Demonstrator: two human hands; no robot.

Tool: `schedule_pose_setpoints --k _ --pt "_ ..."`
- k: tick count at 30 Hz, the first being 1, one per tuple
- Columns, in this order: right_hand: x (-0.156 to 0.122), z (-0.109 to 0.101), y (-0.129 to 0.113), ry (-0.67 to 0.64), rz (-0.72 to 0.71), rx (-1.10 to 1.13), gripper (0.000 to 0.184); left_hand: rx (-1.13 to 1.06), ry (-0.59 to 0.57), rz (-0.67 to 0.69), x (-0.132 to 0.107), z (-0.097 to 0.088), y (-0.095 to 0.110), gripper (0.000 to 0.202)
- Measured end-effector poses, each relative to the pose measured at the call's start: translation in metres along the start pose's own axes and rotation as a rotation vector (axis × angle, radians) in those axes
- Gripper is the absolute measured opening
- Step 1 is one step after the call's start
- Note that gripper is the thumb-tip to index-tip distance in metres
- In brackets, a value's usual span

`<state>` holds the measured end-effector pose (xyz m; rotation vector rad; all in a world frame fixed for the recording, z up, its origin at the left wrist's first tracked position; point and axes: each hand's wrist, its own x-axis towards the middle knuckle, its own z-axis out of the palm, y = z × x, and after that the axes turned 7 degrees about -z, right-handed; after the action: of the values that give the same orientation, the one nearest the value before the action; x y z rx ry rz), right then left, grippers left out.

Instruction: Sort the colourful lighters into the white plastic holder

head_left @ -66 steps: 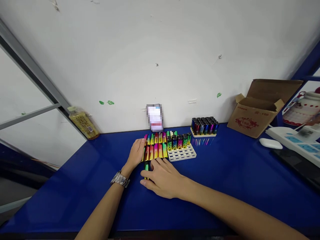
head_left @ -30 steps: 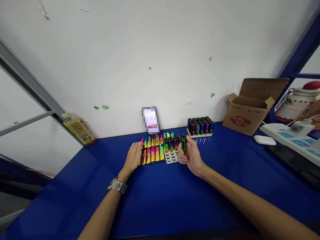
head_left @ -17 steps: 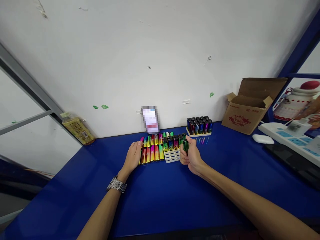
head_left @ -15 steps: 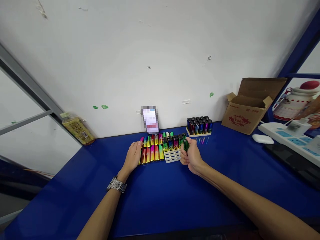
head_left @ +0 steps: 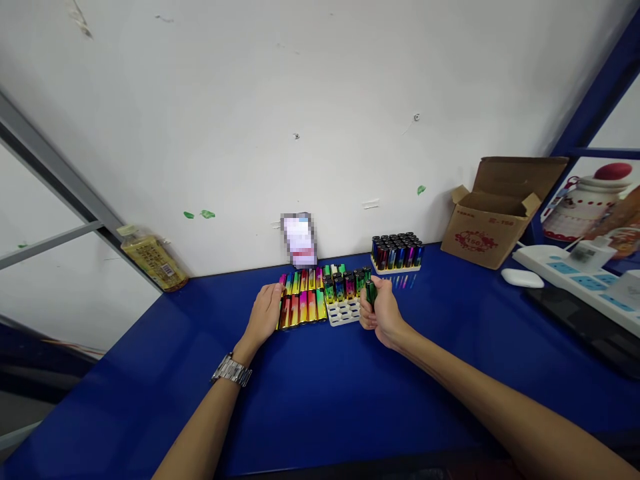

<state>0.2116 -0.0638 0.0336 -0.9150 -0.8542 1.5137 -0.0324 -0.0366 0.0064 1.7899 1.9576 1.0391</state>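
Presently, atop the blue table, two rows of shiny lighters lie flat; just R of them, a pale rack, part-filled w/ upright ones. Left hand rests at the rows' L end; can't tell if it grips any. Right hand is clamped on a dk. green lighter, roughly upright at the rack's R side, base hidden from where I stand. Prob. mid-racking, i.e., next move calls for squaring base to slot before letting go. Vs. approx. 2 sec. ago, right hand's up from in front of the rows; left's barely budged.
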Motion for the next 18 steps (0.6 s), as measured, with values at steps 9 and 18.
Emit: schedule_pose_setpoints --k 9,18 --pt "0.007 -0.006 -0.008 -0.029 -0.115 -0.051 0.055 -0.002 -0.009 0.009 0.000 0.000 0.000 0.046" --pt "0.017 -0.029 -0.022 -0.292 -0.527 -0.373 0.036 0.004 -0.004 0.010 -0.001 -0.001 0.002 0.046"
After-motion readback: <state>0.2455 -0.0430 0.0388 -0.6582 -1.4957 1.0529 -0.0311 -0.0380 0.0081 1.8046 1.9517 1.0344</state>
